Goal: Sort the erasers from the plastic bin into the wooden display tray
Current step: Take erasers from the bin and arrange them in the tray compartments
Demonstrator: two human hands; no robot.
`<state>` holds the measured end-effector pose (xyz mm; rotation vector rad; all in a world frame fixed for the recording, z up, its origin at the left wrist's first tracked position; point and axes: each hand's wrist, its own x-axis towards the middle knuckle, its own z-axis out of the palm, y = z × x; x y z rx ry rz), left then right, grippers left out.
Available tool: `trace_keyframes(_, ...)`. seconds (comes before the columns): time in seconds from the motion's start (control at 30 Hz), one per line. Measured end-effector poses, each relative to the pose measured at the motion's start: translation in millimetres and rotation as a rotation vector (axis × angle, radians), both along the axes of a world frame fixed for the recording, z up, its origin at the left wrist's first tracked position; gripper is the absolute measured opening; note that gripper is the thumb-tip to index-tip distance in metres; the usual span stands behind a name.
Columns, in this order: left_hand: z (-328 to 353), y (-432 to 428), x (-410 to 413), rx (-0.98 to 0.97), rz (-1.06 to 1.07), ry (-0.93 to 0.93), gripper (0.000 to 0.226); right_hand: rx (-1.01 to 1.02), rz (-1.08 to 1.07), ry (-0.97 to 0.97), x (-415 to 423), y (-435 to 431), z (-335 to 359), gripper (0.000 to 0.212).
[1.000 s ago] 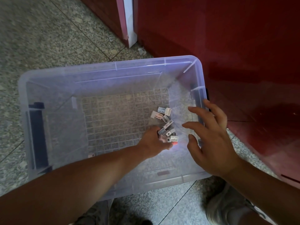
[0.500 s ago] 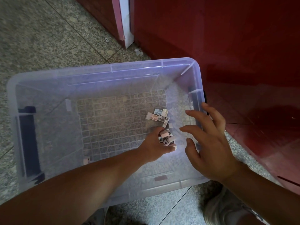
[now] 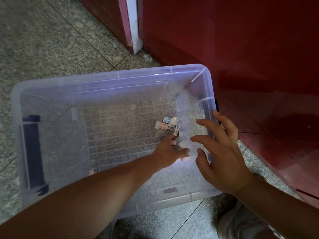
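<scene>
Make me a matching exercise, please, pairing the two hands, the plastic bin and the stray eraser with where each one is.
Things:
1. left hand
2. right hand
3. plastic bin
4. stray eraser

Places:
A. on the speckled floor, beside the red cabinet
B. alone on the bin's bottom, away from the pile
C. fingers spread, above the bin's right rim
D. down in the bin among the erasers, gripping some

Pairs: 1-D, 2-C, 3-A, 4-B.

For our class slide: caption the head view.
Left hand grips erasers in the plastic bin; right hand hovers open.
</scene>
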<state>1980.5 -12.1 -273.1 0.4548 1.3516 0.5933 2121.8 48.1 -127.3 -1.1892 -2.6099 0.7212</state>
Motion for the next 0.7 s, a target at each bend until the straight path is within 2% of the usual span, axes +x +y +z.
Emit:
trace_keyframes(0.17,0,5,14,-0.004,-0.021,0.017,0.041,0.000,0.000,0.008,-1,0,1,0.025)
trace_keyframes(0.33,-5,5,6,-0.017,0.051,-0.130,0.059,-0.004,-0.004,0.022,-2,1,1,0.026)
trace_keyframes(0.53,0,7,-4,-0.020,-0.024,-0.218,0.050,-0.006,0.008,0.026,1,1,-1,0.025)
trace_keyframes(0.7,5,9,-13,-0.009,-0.036,-0.208,0.040,-0.001,0.009,0.028,1,2,-1,0.024)
